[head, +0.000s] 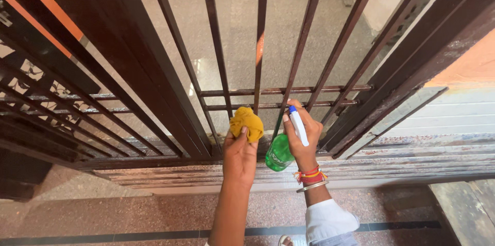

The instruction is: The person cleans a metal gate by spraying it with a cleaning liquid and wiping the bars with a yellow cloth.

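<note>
Gripping a bunched yellow cloth (247,123), the left hand (240,149) presses it to the dark metal gate (216,45); right hand (304,135) clasps a green spray bottle (281,150), nozzle aimed at the bars.

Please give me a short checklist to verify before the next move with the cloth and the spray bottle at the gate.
1. Cloth held firmly in left hand: ok, bunched in the fingers.
2. Spray bottle gripped in right hand: ok.
3. Nozzle aimed at the gate bars: cannot tell; the blue tip sits near the lower rails.
4. Liquid left in bottle: cannot tell; the green body is partly hidden.
5. Cloth close to a bar: ok, it is at the lower rail.
6. Bars already wet: cannot tell.
</note>
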